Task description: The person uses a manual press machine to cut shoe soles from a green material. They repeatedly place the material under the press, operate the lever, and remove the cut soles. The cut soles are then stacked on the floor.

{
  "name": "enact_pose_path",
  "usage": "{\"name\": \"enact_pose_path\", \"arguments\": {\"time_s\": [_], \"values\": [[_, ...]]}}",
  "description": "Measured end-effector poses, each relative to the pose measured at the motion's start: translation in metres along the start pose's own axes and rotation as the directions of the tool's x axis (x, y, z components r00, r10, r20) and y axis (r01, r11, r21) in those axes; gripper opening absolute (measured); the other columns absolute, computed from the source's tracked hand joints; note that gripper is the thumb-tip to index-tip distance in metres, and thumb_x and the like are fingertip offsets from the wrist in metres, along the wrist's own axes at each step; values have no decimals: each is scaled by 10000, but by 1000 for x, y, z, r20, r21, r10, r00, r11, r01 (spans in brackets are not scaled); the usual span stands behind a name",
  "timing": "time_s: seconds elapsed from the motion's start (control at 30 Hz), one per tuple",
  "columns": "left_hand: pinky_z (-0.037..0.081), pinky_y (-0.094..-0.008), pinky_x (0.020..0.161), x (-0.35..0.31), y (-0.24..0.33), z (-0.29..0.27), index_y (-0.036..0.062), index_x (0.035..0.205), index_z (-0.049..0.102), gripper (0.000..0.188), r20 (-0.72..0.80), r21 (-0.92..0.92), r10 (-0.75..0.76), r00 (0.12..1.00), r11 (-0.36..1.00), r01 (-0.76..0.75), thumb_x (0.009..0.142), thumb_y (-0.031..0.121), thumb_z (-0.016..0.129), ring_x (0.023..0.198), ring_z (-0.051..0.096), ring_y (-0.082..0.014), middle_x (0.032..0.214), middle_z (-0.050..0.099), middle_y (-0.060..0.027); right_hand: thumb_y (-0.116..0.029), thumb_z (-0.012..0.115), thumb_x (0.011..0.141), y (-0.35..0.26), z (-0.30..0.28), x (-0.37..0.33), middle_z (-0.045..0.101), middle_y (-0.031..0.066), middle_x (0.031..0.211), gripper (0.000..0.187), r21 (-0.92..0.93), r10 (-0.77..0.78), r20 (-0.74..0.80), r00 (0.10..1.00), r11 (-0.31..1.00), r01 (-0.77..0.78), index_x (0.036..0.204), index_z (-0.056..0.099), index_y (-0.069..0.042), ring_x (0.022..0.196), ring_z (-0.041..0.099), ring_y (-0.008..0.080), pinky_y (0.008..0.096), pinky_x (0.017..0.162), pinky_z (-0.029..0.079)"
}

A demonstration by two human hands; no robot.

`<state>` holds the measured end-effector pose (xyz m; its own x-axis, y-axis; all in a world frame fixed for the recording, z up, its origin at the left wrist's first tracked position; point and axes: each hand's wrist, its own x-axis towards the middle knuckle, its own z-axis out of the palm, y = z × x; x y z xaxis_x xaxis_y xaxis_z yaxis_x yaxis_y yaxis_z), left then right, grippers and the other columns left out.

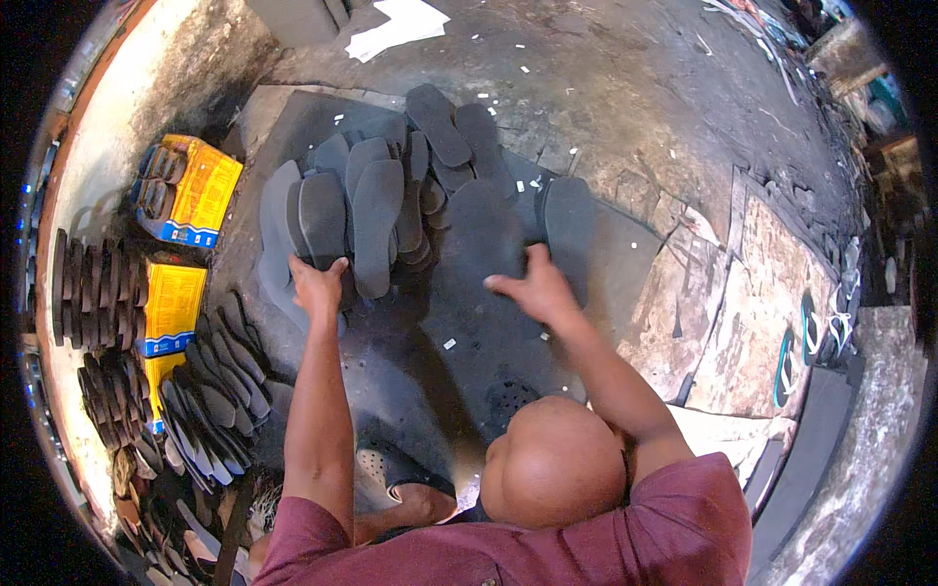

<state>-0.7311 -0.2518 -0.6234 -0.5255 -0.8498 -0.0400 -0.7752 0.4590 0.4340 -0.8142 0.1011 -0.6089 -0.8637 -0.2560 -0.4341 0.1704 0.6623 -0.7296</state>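
Note:
A heap of dark grey shoe soles (379,220) lies on a dark sheet in front of me. My left hand (319,289) grips the near end of one sole (322,217), with thumb and fingers at its two sides. To the right, my right hand (539,291) has its thumb and fingers at the near end of another sole (484,227), which looks smeared by motion; part of that grip is hidden. Just beyond the right hand lies a further sole (567,223).
Rows of stacked soles (220,376) and yellow-blue boxes (195,195) line the wall at left. White sheets (399,24) lie at the far side. At right are brown boards (747,303) and a pair of flip-flops (785,366). My bent knee (557,454) rises close in front.

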Motion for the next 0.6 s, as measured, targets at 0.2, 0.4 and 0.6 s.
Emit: {"name": "enact_pose_path", "arguments": {"time_s": [0.2, 0.4, 0.6], "values": [[453, -475, 1095, -9, 14, 15, -127, 1352, 474, 788, 213, -613, 212, 954, 789, -39, 853, 346, 858, 1234, 610, -485, 1341, 611, -354, -454, 916, 763, 76, -82, 20, 593, 293, 1386, 993, 583, 170, 16, 985, 799, -147, 1462, 451, 74, 1282, 593, 405, 497, 1092, 469], [388, -543, 1152, -26, 15, 50, -16, 1539, 427, 1051, 221, -90, 130, 967, 990, -112, 764, 556, 848, 1372, 472, -416, 1509, 469, -271, -471, 856, 854, 12, -27, 23, 658, 238, 1289, 782, -16, -246, -581, 776, 957, 291, 1372, 559, 33, 1165, 653, 383, 459, 1024, 507], [332, -574, 1190, -29, 49, 74, 23, 1585, 396, 935, 334, -85, 96, 938, 994, -71, 898, 585, 692, 1475, 375, -462, 1574, 417, -278, -699, 570, 970, -27, 123, 112, 641, 347, 1255, 868, 17, -235, 246, 940, 971, 239, 1286, 582, 109, 1203, 623, 492, 507, 1035, 496]]}}
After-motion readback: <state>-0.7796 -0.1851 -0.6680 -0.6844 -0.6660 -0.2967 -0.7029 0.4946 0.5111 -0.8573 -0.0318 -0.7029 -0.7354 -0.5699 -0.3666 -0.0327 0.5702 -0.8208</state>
